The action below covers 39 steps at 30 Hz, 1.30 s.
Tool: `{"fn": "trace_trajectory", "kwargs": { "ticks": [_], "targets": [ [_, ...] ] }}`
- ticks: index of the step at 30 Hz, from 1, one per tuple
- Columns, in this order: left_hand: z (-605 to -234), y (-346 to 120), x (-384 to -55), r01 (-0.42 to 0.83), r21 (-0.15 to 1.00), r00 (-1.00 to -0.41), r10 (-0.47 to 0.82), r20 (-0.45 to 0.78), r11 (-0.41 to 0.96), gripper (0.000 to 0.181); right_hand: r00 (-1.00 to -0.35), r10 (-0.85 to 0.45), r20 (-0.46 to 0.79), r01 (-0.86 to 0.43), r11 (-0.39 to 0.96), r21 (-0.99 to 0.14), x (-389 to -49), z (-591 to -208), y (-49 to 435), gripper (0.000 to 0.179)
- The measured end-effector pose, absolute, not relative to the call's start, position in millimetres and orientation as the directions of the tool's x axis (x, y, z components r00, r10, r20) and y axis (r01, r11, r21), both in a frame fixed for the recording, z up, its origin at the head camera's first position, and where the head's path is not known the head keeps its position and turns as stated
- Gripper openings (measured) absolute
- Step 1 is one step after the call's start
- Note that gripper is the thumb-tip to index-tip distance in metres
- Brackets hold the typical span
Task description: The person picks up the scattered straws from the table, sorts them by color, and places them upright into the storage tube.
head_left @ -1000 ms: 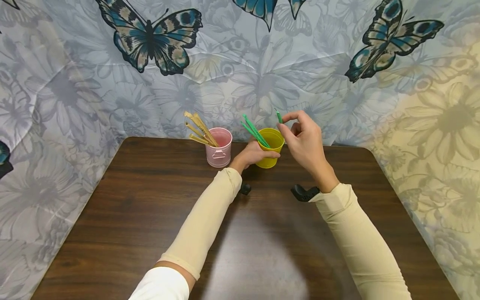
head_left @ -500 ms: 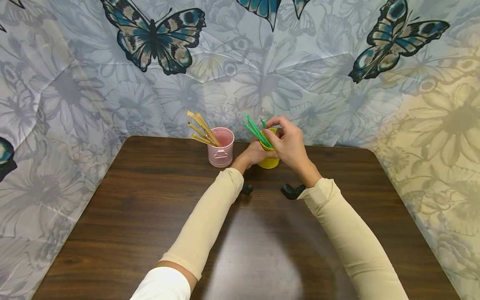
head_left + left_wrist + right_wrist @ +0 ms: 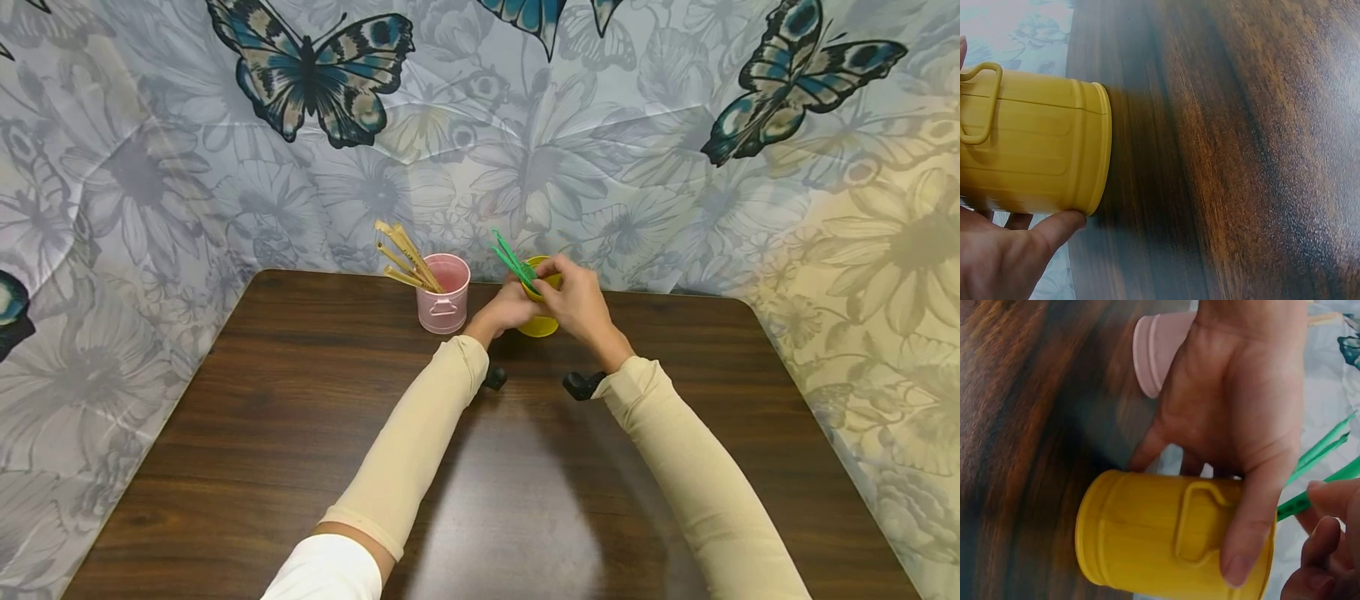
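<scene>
A small yellow bucket (image 3: 538, 327) with a wire-like side handle stands at the back of the table. My left hand (image 3: 507, 307) grips it from the left, its thumb across the wall near the rim in the right wrist view. Slender green sticks (image 3: 510, 258) lean out of the bucket to the left. Over the mouth is my right hand (image 3: 579, 302). In the right wrist view, its thumb and finger pinch a green stick (image 3: 1294, 506) at the rim; the stick's lower part is hidden inside. The left wrist view has the bucket's base (image 3: 1100, 150) close to the tabletop.
Left of the yellow bucket stands a pink bucket (image 3: 441, 313) holding several tan sticks (image 3: 408, 258). The dark wood table (image 3: 285, 417) ends just behind both buckets, against a butterfly-patterned cloth (image 3: 585, 150). Black wrist-camera parts (image 3: 583, 385) jut out below the hands.
My right hand has moved left and down from beside the yellow bucket to its mouth, lowering the green stick it pinches into it. The left hand keeps its grip on the bucket.
</scene>
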<state>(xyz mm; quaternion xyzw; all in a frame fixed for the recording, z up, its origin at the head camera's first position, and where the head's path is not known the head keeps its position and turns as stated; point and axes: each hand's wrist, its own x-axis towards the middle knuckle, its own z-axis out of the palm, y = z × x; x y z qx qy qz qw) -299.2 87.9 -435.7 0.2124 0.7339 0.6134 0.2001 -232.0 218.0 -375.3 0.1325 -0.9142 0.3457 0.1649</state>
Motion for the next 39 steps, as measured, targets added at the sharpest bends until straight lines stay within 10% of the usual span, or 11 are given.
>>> {"fn": "trace_trajectory", "kwargs": {
  "ticks": [20, 39],
  "targets": [
    [-434.6, 85.5, -295.0, 0.177, 0.979, -0.866, 0.488, 0.108, 0.099, 0.069, -0.925, -0.132, 0.355, -0.331, 0.737, -0.589, -219.2, -370.5, 225.0, 0.020],
    [-371.3, 48.9, -249.5, 0.154, 0.727, -0.870, 0.440, -0.221, 0.669, 0.111, -0.893, -0.189, 0.408, -0.398, 0.754, -0.523, -205.1, -372.3, 251.2, 0.016]
  ]
}}
